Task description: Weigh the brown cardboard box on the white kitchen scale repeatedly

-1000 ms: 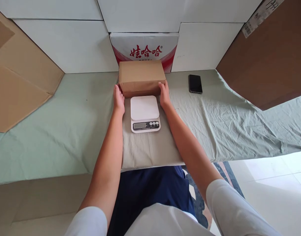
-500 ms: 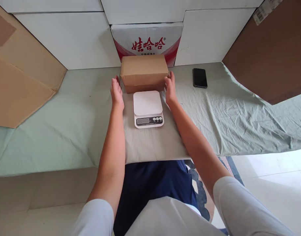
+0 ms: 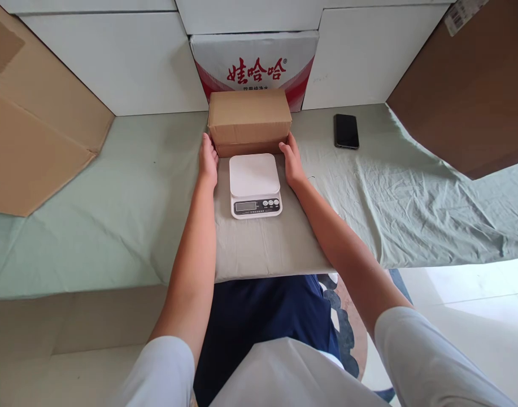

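A closed brown cardboard box (image 3: pixel 249 121) sits on the cloth, straight behind a white digital kitchen scale (image 3: pixel 255 178). My left hand (image 3: pixel 208 161) is against the box's lower left side, its fingers curled towards the corner and partly hidden. On the opposite side, my right hand (image 3: pixel 291 160) grips the lower right corner, thumb at the front and fingers along the side. Between my two hands lies the scale, its plate bare and its display blank; neither hand touches it.
Behind the box stands a white and red carton (image 3: pixel 254 56) against white panels (image 3: pixel 110 65). A black phone (image 3: pixel 345 131) lies to the right on the green cloth (image 3: pixel 127 198). Large cardboard pieces stand at the left (image 3: pixel 47 124) and right (image 3: pixel 466 96).
Both hands have come inward and lower onto the sides of the cardboard box. The box and scale keep their places; the view has shifted slightly.
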The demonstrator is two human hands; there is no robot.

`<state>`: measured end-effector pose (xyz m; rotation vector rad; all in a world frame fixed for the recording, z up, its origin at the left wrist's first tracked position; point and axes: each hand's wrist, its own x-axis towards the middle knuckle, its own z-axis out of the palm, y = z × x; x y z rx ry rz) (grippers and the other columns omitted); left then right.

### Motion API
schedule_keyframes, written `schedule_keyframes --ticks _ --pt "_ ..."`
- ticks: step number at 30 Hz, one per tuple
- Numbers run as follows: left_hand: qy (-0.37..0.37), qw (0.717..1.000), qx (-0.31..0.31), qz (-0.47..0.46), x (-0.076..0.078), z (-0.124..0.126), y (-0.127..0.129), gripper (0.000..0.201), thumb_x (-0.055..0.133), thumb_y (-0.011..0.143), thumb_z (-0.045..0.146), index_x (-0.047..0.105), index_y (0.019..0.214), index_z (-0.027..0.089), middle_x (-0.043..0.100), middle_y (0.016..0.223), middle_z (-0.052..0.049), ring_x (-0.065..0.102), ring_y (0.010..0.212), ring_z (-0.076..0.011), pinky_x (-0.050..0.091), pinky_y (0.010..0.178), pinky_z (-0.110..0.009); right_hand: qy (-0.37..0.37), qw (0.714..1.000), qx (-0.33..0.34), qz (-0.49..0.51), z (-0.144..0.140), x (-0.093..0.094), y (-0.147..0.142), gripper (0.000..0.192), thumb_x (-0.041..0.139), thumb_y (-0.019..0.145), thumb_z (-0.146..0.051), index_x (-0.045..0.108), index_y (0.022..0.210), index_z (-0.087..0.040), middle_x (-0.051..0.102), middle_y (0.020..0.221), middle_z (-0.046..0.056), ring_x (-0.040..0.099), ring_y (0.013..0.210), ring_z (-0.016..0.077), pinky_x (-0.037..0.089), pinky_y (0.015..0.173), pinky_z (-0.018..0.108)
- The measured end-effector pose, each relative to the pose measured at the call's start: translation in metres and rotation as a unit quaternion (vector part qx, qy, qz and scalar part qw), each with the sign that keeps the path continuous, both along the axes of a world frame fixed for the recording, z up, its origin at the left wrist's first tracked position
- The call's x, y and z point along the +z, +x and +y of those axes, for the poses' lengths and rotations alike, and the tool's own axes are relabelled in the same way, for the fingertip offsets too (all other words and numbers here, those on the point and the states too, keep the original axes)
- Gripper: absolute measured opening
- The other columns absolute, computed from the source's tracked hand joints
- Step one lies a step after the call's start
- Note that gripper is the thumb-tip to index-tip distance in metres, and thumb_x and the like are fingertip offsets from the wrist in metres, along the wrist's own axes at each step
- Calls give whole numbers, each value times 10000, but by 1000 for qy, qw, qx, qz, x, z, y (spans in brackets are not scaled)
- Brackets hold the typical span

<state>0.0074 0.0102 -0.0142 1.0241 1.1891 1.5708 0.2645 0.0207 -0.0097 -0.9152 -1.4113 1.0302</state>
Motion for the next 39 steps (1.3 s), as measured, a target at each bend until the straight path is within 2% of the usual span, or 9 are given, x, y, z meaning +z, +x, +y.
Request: schedule_keyframes --ticks 6,10,16,22,27,30,33,36,39 --pt "12 1000 18 -1 4 -6 8 806 363 958 816 603 1439 215 592 1592 -133 435 1590 -251 292 1334 -429 -18 1000 -5 -12 -4 2 0 828 537 837 -766 461 1503 -279 463 1694 12 325 1632 281 224 1410 488" --pt "16 1000 14 0 8 -10 11 784 369 971 793 595 1448 214 582 1603 -129 452 1579 -248 308 1328 -421 -16 1000 -6 -26 -4 5 -1 828 521 847 -751 443 1506 -257 452 1695 39 317 1634 288 229 1406 490" --pt "13 1000 13 -2 12 -13 12 762 384 978 771 583 1470 223 557 1626 -124 461 1573 -246 305 1329 -424 -11 999 7 -30 -9 11 -1 758 520 882 -660 435 1497 -223 503 1653 82 385 1591 290 264 1391 481" --pt "19 1000 7 5 15 -16 15 784 384 953 806 586 1465 248 547 1637 -117 432 1592 -249 322 1323 -425 -23 1000 -2 -1 -11 14 -2 811 552 826 -686 434 1482 -224 467 1675 84 306 1636 292 219 1405 474" --pt "65 997 7 36 32 -25 18 824 447 898 855 613 1433 251 541 1642 -105 422 1598 -260 334 1320 -400 22 1000 5 15 -16 26 -2 879 535 814 -726 332 1553 -295 369 1728 30 240 1664 267 192 1411 463" --pt "116 991 2 65 48 -45 21 832 478 863 882 644 1406 274 582 1602 -91 430 1592 -277 343 1319 -397 65 998 7 13 -34 43 4 871 545 832 -723 294 1580 -354 326 1744 -8 213 1673 264 174 1414 464" --pt "152 986 -4 74 57 -80 24 805 478 879 863 620 1442 307 594 1585 -73 433 1589 -280 357 1314 -402 92 996 2 -2 -68 55 13 837 542 847 -730 284 1582 -425 315 1740 -46 216 1669 274 189 1407 513" --pt "151 984 -3 89 51 -124 26 763 470 903 837 606 1456 329 602 1573 -71 450 1577 -299 374 1302 -430 101 994 9 -28 -109 52 22 852 553 848 -736 261 1591 -440 344 1711 -18 312 1619 296 246 1385 546" --pt "135 985 -4 106 37 -159 28 750 450 912 832 610 1454 338 628 1544 -80 450 1576 -311 373 1298 -442 88 995 7 -34 -141 37 25 862 575 850 -719 249 1593 -429 378 1669 23 379 1561 319 285 1362 580"
